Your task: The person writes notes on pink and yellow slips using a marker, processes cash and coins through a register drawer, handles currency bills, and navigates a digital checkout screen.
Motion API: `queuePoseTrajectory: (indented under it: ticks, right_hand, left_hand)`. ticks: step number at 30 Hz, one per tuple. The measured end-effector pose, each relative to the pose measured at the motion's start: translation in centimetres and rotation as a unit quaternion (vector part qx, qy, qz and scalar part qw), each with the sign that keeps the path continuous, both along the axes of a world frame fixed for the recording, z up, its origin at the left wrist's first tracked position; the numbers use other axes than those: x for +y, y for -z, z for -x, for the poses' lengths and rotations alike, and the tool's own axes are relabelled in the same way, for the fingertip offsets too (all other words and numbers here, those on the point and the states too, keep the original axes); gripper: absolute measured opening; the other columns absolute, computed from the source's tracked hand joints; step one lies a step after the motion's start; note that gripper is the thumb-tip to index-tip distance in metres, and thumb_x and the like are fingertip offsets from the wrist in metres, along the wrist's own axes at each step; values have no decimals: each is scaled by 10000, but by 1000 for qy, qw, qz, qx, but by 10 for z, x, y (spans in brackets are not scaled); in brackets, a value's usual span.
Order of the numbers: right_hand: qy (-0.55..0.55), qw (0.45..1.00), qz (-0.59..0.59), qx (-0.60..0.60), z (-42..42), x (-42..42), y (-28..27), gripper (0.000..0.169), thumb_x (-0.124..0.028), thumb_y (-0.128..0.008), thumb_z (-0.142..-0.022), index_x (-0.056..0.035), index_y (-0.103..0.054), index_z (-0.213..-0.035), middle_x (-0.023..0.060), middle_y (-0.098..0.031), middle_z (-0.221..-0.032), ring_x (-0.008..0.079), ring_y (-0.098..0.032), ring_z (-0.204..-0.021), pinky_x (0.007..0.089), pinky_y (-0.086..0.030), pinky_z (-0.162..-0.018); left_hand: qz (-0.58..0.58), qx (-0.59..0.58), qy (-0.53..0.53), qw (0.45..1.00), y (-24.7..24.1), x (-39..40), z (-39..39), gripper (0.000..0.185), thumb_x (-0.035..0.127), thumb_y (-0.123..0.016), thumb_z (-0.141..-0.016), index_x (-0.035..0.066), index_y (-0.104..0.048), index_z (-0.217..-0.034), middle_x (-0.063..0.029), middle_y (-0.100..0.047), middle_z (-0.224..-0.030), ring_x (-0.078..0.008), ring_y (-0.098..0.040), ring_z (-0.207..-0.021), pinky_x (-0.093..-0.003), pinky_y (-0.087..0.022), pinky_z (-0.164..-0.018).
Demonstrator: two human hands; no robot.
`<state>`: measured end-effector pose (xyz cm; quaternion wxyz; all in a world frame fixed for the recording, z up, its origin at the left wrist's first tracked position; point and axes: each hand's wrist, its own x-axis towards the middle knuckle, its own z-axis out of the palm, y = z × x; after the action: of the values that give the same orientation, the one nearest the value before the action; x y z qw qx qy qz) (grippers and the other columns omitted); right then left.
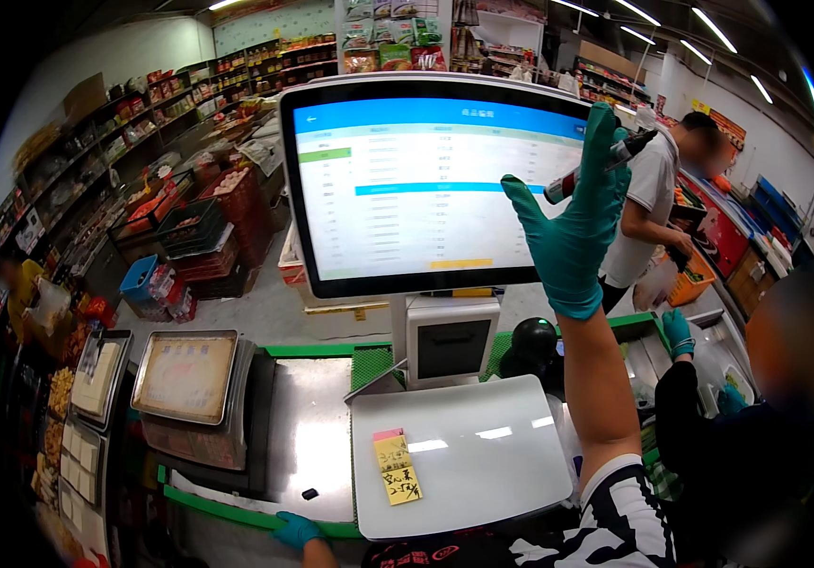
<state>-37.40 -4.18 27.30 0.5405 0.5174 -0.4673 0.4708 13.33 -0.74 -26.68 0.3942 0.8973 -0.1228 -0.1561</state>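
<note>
My right hand (577, 227), in a green glove, is raised at the right part of a large touchscreen monitor (421, 192) that shows a list. A marker (563, 186) lies across that hand, held between the thumb side and the fingers. In a green glove too, my left hand (297, 530) rests on the green edge of the counter, at the lower left. Below the screen is a white scale platter (464, 454) with yellow and pink sticky notes (398, 468) bearing handwriting. A small black object (310, 493) lies on the metal counter surface (311, 426).
Stacked metal trays (187, 376) stand left of the metal surface. Trays of white blocks (80, 461) are farther left. A black rounded device (535, 341) sits right of the monitor stand. A gloved co-worker (726, 440) is at the right; a person in white (645, 192) stands beyond.
</note>
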Motion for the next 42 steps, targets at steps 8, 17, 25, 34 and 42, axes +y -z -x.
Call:
queuePoseTrajectory:
  ticks: [8,17,25,34,42]
  right_hand:
    - [-22,1000,-6,15,-23,-22,-12,1116,-426,-860,-764,-146,-198,-1617,152,-362,-1602,339,-438,-1414,495,-194,-1228]
    - [19,999,26,30,-20,-43,-28,1118,-463,-839,-783,-176,-168,-1628,129,-614,-1264,304,-570,-1224,552,-202,-1201]
    - [22,999,-7,23,-15,-42,-26,1140,-466,-852,-762,-203,-162,-1630,180,-490,-1485,377,-451,-1382,551,-204,-1201]
    - [50,998,-39,28,-41,-47,-21,1158,-496,-854,-737,-157,-184,-1617,125,-349,-1614,323,-417,-1434,462,-252,-1223]
    - [28,999,-2,33,-31,-34,-23,1184,-418,-900,-698,-154,-203,-1618,119,-378,-1602,283,-557,-1227,396,-459,-1046]
  left_hand:
    - [39,9,-4,999,3,2,3,722,428,-554,-975,-111,-374,-1422,-406,-574,-1242,-524,-628,-1065,-576,-540,-856]
    - [61,47,0,997,10,1,-6,700,384,-557,-983,-121,-353,-1425,-403,-587,-1215,-515,-638,-1019,-572,-537,-822]
    - [34,-8,-24,999,28,-3,-8,663,475,-548,-957,-53,-433,-1342,-394,-627,-1124,-539,-655,-974,-618,-558,-771]
    - [62,26,-22,997,-2,0,0,619,457,-563,-955,-56,-467,-1288,-387,-621,-1160,-526,-645,-1017,-598,-544,-821]
    - [53,21,-5,998,-21,4,7,658,404,-568,-974,-92,-408,-1376,-402,-622,-1138,-530,-647,-979,-591,-549,-778]
